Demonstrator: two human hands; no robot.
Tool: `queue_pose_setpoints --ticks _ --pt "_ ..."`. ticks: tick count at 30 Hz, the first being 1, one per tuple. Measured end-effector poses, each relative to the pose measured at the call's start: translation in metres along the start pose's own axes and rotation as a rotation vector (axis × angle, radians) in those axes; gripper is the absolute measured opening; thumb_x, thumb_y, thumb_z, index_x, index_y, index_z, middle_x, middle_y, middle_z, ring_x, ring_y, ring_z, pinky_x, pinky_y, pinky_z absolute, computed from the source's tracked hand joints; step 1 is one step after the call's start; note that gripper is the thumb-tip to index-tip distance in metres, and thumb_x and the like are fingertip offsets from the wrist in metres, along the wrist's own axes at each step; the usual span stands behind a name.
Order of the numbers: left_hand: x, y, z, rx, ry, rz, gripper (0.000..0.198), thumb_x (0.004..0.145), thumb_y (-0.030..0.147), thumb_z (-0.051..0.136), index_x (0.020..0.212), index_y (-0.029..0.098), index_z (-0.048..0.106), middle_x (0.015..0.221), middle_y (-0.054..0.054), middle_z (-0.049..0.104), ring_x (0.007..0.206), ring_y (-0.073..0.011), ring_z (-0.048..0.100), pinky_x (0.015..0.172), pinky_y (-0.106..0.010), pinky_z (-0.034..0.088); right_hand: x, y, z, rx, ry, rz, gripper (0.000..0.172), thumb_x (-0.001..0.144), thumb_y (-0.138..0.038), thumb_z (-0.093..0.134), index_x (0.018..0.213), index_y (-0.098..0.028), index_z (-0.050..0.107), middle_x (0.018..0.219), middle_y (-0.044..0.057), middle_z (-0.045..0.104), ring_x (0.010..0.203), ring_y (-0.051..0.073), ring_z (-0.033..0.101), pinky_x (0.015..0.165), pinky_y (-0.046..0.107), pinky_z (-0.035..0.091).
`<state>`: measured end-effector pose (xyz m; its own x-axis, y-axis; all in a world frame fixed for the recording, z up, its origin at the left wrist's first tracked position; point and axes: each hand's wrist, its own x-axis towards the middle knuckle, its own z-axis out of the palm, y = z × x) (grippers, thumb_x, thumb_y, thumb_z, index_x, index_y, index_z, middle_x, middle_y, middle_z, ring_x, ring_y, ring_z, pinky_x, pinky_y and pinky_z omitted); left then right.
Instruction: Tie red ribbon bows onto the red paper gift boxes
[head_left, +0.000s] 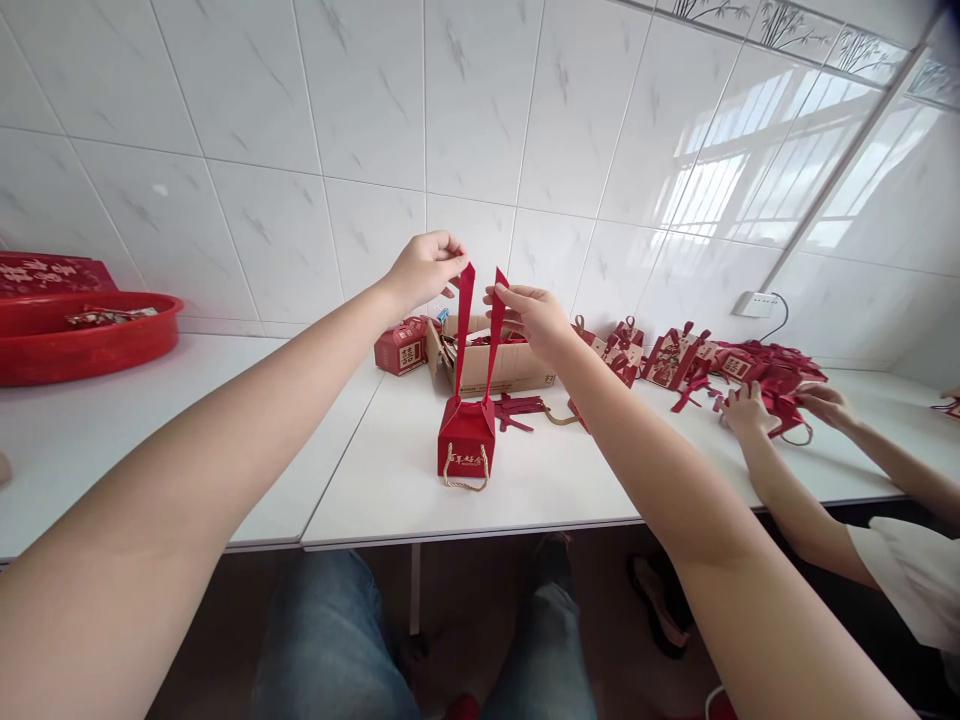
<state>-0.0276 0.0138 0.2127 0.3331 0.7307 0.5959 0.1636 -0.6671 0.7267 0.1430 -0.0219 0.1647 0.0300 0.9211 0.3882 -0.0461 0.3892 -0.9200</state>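
A small red gift box with gold lettering and a rope handle stands on the white table in front of me. Two red ribbon ends rise from its top. My left hand pinches the tip of the left ribbon, held up and taut. My right hand pinches the tip of the right ribbon beside it. Both hands are raised above the box, near the tiled wall.
An open cardboard carton sits behind the box, with another red box to its left and loose red ribbons on its right. A red basin stands far left. Another person's hands work at a pile of red boxes on the right.
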Motion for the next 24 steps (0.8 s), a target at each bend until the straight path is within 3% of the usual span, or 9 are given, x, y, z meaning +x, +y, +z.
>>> queue_pose_setpoints --ticks 12,17,24 --pt "-0.007 -0.005 -0.001 -0.012 -0.034 -0.010 0.008 0.078 0.025 0.066 0.077 0.017 0.062 0.076 -0.004 0.063 0.072 -0.0143 0.059 0.067 -0.030 0.048 0.000 -0.002 0.003 0.047 -0.046 0.011 0.016 0.085 -0.036 0.063 0.091 -0.022 0.068 0.091 0.003 0.071 0.081 0.014 0.068 0.073 0.027 0.055" --pt "-0.006 -0.006 -0.001 -0.006 -0.036 0.007 0.013 0.078 0.028 0.067 0.079 0.016 0.064 0.079 -0.005 0.065 0.074 -0.0145 0.061 0.067 -0.029 0.049 0.003 -0.001 0.006 -0.002 -0.018 0.016 0.016 0.084 -0.037 0.064 0.086 -0.022 0.068 0.090 0.002 0.072 0.078 0.013 0.068 0.073 0.025 0.055" --pt "-0.002 0.001 0.004 0.068 -0.074 0.055 0.010 0.075 0.024 0.068 0.081 0.016 0.069 0.084 -0.006 0.069 0.078 -0.0153 0.061 0.071 -0.030 0.050 0.010 -0.002 0.016 -0.107 -0.054 -0.071 0.024 0.080 -0.041 0.068 0.074 -0.018 0.065 0.071 0.001 0.067 0.064 0.010 0.064 0.067 0.024 0.055"
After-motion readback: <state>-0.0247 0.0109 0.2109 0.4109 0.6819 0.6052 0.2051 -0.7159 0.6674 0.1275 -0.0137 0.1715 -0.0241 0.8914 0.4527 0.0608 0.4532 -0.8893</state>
